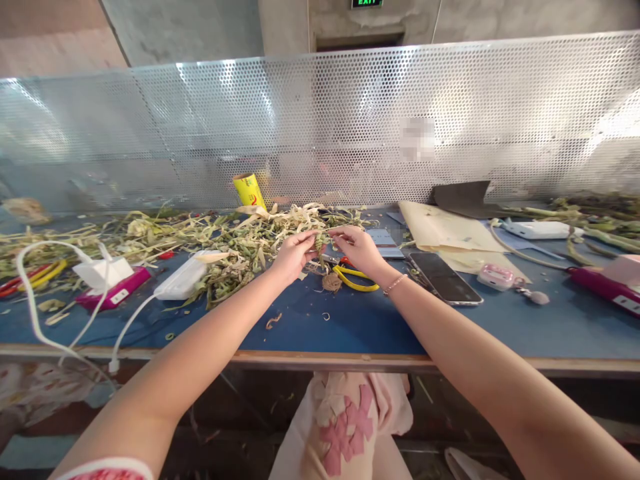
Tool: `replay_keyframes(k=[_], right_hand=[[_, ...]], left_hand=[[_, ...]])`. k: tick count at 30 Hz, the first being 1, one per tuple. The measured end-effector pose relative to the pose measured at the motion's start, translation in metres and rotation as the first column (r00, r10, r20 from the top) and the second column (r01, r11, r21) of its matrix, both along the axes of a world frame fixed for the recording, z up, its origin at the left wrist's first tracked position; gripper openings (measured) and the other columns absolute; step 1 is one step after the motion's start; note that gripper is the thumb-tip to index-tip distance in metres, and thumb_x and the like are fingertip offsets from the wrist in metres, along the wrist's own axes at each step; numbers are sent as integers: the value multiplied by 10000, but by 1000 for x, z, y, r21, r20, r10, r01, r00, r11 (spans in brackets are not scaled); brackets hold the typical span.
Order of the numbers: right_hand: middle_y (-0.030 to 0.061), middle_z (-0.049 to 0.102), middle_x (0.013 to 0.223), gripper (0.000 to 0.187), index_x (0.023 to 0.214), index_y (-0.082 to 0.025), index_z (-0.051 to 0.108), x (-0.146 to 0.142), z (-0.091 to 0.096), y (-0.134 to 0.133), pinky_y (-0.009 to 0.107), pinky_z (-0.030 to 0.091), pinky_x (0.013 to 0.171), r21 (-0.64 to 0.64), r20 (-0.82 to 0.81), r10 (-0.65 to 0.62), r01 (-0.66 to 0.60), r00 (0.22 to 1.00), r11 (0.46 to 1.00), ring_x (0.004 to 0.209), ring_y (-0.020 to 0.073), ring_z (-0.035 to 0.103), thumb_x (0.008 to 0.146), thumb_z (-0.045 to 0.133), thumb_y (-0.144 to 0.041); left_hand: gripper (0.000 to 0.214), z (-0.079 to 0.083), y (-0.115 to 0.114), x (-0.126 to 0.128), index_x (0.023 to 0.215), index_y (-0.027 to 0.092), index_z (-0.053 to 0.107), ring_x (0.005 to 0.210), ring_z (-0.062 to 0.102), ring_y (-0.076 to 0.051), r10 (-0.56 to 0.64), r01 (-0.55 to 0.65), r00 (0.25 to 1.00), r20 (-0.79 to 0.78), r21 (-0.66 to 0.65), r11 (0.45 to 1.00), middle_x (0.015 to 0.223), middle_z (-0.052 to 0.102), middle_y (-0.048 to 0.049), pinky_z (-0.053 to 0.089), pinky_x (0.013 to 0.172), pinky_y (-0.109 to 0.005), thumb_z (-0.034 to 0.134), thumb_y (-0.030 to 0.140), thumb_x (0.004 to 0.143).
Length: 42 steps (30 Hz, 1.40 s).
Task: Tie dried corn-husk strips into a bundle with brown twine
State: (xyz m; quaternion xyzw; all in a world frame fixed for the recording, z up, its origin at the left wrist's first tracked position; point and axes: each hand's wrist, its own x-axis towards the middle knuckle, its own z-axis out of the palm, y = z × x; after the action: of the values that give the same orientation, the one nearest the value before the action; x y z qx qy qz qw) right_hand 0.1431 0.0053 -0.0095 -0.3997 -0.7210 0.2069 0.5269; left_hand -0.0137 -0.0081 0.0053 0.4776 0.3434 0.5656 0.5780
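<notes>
Left hand has its thumb and fingers nearly closed on a small green sprig, just beyond the yellow-handled scissors. Right hand meets it with fingertips pinched together; whether they grip the sprig is unclear. A light pinch by the left and small, controlled pulls by the right should suit such brittle-looking leaves. Left of the scissors sit a brown clump and, farther out, the dried plant heap; right, a phone.
</notes>
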Motion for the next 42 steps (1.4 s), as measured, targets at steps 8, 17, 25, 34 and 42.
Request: replay_keyframes(k=[8,17,25,34,42], right_hand=[[36,670,827,145,835,-199,660,1,2,-3,282,496,691,152,45,27,-34,999,988,756,138,610,769,532,-193],[34,659,774,102,789,-191,642,2,1,-5,274,484,647,272,97,-24,-4,995,962,693,136,592,776,541,-186],[30,633,748,110,790,-186,628,4,2,-7,270,467,663,418,195,-70,-19,978,908,696,132,569,803,522,-157],[36,625,821,122,833,-211,648,7,8,-9,275,493,664,226,75,24,-41,997,973,784,145,581,795,535,-231],[32,636,797,124,826,-210,671,7,11,-9,293,487,707,152,63,77,-86,995,985,786,146,589,767,563,-221]], left_hand=[[98,3,-4,1,805,137,631,696,642,-134,-6,13,995,-101,72,997,700,665,-16,517,752,-333,590,124,717],[76,6,-10,2,736,130,621,592,613,-111,20,-10,992,-124,79,997,606,629,12,527,712,-322,648,171,678],[176,4,-10,0,729,127,642,606,612,-112,-8,18,994,-107,85,996,641,650,-10,519,690,-305,701,250,617],[268,6,-9,-3,900,172,681,642,577,-103,13,9,984,-175,123,992,661,621,7,465,742,-307,686,180,632],[294,8,-11,-2,913,163,602,639,569,-107,46,1,968,-245,189,982,694,604,2,459,649,-277,680,181,629]])
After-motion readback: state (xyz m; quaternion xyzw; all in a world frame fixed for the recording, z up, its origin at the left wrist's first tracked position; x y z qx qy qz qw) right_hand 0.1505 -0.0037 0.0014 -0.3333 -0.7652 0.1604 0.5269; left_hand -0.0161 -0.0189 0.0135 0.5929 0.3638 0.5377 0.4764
